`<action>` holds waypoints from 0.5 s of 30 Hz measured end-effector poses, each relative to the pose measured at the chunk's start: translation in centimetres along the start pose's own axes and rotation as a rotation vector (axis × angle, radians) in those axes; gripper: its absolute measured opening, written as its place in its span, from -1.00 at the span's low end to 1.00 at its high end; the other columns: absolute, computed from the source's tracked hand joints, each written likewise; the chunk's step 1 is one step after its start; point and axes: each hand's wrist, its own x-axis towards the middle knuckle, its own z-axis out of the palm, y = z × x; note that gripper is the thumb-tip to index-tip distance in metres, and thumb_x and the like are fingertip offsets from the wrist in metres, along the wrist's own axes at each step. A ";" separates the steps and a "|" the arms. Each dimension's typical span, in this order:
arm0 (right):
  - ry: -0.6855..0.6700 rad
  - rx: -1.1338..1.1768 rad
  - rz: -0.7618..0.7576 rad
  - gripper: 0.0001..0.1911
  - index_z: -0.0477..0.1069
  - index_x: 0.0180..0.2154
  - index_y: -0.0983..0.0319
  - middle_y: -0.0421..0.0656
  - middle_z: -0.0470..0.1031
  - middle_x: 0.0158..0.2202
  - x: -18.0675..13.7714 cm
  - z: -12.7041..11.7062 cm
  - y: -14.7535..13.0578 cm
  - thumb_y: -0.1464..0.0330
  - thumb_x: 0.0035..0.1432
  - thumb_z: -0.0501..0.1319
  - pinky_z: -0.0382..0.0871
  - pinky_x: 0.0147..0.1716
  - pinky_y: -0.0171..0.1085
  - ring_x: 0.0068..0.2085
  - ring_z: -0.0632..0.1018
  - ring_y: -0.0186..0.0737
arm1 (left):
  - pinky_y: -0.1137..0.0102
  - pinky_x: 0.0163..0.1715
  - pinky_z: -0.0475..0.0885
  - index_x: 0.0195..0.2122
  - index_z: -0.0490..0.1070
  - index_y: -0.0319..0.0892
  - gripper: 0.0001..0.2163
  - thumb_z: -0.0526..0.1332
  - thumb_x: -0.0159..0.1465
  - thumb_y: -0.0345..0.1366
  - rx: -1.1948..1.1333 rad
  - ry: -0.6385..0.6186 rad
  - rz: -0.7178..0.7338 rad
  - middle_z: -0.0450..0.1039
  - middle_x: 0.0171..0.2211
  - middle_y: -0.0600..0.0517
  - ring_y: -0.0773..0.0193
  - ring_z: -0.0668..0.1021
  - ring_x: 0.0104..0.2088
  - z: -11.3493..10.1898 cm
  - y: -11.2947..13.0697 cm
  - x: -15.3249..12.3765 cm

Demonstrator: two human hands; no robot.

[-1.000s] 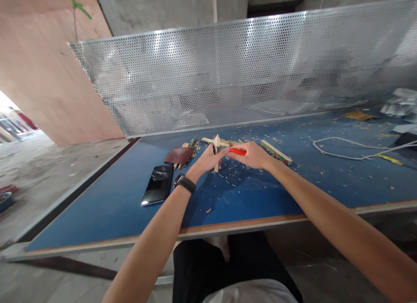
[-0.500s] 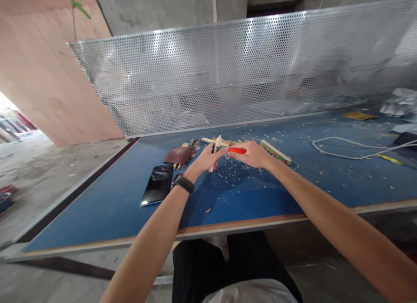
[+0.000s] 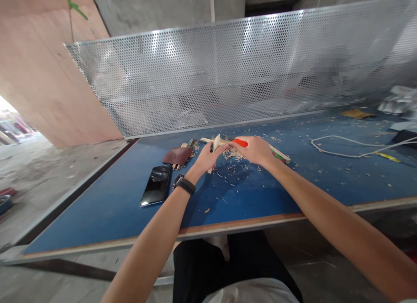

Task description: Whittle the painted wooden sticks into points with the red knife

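My left hand (image 3: 206, 158) is closed around a pale wooden stick (image 3: 216, 142), whose whittled, pointed end rises above the fingers. A short part of the stick shows below the hand. My right hand (image 3: 256, 150) grips a knife with an orange-red handle (image 3: 240, 142). The knife's dark front part reaches toward the stick, close to my left thumb; whether the edge touches the wood I cannot tell. Wood shavings (image 3: 233, 153) lie scattered under and between both hands. Behind my right wrist lies a wooden strip with a green and red side (image 3: 280, 155).
On the blue tabletop (image 3: 107, 207), a black phone (image 3: 157, 185) lies left of my left wrist. Beyond it, dark red sandpaper (image 3: 177, 155) covers several sticks. A white cable (image 3: 342, 153) and a yellow cutter (image 3: 387, 157) lie at right. A perforated metal panel (image 3: 195, 77) stands behind.
My right hand has moved slightly up and away with the knife, uncovering more shavings. My left hand keeps the stick in nearly the same place.
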 end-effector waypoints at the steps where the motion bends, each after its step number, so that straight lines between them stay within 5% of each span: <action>1: -0.012 0.029 -0.010 -0.43 0.69 -0.10 0.04 -0.06 0.70 -0.23 0.0 -0.1 0.2 -0.19 0.34 0.09 0.22 -0.39 -0.16 -0.24 0.62 0.04 | 0.47 -0.68 0.23 -0.19 0.26 -0.09 -0.67 0.29 0.41 0.04 -0.007 0.007 -0.001 0.20 -0.63 0.24 0.42 0.33 -0.72 -0.1 0.1 -0.1; 8: -0.150 0.177 -0.121 -0.43 0.68 0.01 0.05 -0.11 0.70 -0.29 0.0 0.5 0.3 -0.16 0.30 0.17 0.28 -0.35 -0.16 -0.33 0.60 -0.05 | 0.45 -0.66 0.28 -0.34 0.24 -0.10 -0.60 0.29 0.39 0.09 0.040 -0.015 0.011 0.28 -0.66 0.17 0.39 0.39 -0.70 0.1 -0.6 0.5; 15: -0.207 0.182 -0.164 -0.42 0.68 0.06 0.03 -0.10 0.72 -0.22 -0.1 0.7 0.5 -0.16 0.30 0.17 0.34 -0.29 -0.13 -0.26 0.62 -0.02 | 0.45 -0.66 0.27 -0.24 0.30 -0.14 -0.70 0.29 0.43 -0.04 -0.018 -0.055 0.015 0.27 -0.65 0.19 0.39 0.37 -0.69 0.0 -0.6 0.5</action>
